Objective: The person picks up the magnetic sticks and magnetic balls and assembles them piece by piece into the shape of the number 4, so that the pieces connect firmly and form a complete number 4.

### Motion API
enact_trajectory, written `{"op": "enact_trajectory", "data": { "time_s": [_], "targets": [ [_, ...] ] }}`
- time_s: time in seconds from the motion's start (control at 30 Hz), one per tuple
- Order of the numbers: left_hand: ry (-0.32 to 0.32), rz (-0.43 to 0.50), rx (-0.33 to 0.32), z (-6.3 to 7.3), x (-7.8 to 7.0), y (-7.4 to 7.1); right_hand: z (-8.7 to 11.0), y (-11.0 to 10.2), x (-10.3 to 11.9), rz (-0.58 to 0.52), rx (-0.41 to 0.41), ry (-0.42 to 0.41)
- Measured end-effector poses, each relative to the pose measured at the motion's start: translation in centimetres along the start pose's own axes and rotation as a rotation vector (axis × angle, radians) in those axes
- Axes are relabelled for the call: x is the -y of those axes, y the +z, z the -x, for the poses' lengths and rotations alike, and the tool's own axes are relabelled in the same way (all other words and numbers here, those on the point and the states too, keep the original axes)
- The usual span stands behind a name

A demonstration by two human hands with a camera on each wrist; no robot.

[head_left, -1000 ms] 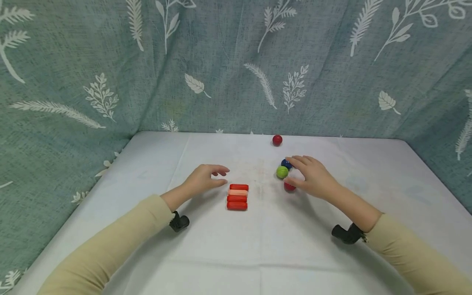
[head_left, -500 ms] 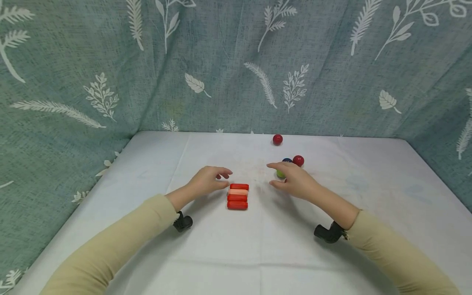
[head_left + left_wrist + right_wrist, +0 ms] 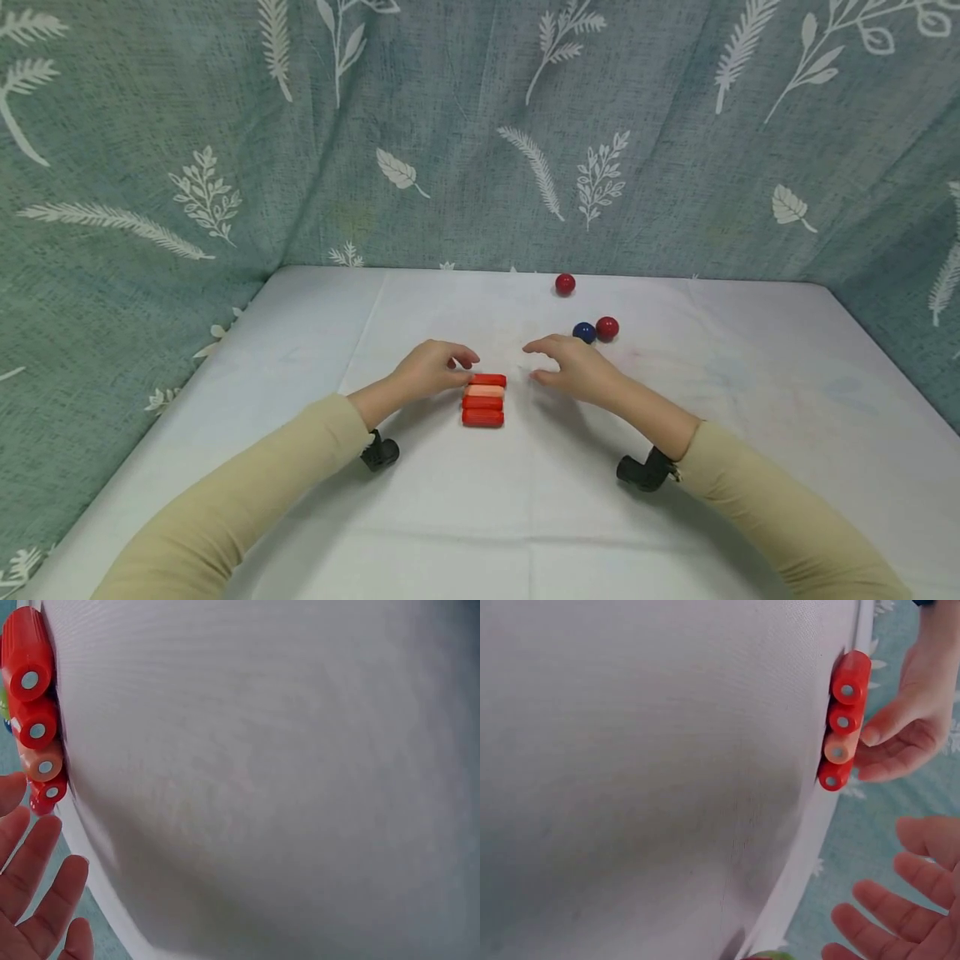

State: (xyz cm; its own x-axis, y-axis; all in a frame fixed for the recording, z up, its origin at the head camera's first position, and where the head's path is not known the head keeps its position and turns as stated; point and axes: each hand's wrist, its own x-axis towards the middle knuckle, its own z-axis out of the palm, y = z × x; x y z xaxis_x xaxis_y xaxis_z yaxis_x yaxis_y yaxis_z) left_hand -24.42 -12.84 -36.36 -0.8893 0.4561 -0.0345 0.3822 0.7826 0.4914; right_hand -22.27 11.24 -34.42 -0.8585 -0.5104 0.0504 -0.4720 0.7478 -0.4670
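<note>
- Four small cylinders point(image 3: 483, 403) are being seen in the middle of the white cloth point(image 3: 450, 500), lying side by side in one row; three are red, and the second from the far end is peach-coloured.
- At the left end of the row, the left hand point(image 3: 431, 369) is being held close to the far red cylinder. Its thumb and fingers are being spread, with nothing gripped; whether the thumb tip is being touched to the cylinder cannot be told.
- On the other side, the right hand point(image 3: 576, 368) is being held above the cloth, apart from the row. Its thumb and fingers are also being held spread, and nothing is being pinched between them.
- By judgement, a positioning step is being carried out around the row, and no cylinder is being lifted. For the next move, careful fingertips at the cylinder ends seem to be required, so that the neighbours are not being pushed out of line.
- Behind the right hand, a blue ball point(image 3: 584, 332) and a red ball point(image 3: 607, 328) are being shown just beside each other.
- Something green point(image 3: 4, 703) is being cut off by the edge of the left wrist view; its shape cannot be told surely.
- Farther away, another red ball point(image 3: 566, 284) is being seen near the leaf-patterned curtain point(image 3: 465, 167).
</note>
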Motion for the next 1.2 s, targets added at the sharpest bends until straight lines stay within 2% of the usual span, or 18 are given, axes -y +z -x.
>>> {"op": "enact_trajectory", "data": {
  "time_s": [0.43, 0.87, 1.2],
  "targets": [
    [-0.04, -0.022, 0.039, -0.4, -0.5, 0.3, -1.3, 0.9, 0.5, 0.026, 0.075, 0.055],
    [-0.069, -0.048, 0.06, -0.7, -0.5, 0.1, -3.2, 2.0, 1.1, -0.037, 0.118, 0.064],
    [-0.09, -0.037, 0.07, -0.9, -0.7, 0.0, -4.7, 3.1, 1.5, -0.07, 0.161, 0.11]
  ]
}}
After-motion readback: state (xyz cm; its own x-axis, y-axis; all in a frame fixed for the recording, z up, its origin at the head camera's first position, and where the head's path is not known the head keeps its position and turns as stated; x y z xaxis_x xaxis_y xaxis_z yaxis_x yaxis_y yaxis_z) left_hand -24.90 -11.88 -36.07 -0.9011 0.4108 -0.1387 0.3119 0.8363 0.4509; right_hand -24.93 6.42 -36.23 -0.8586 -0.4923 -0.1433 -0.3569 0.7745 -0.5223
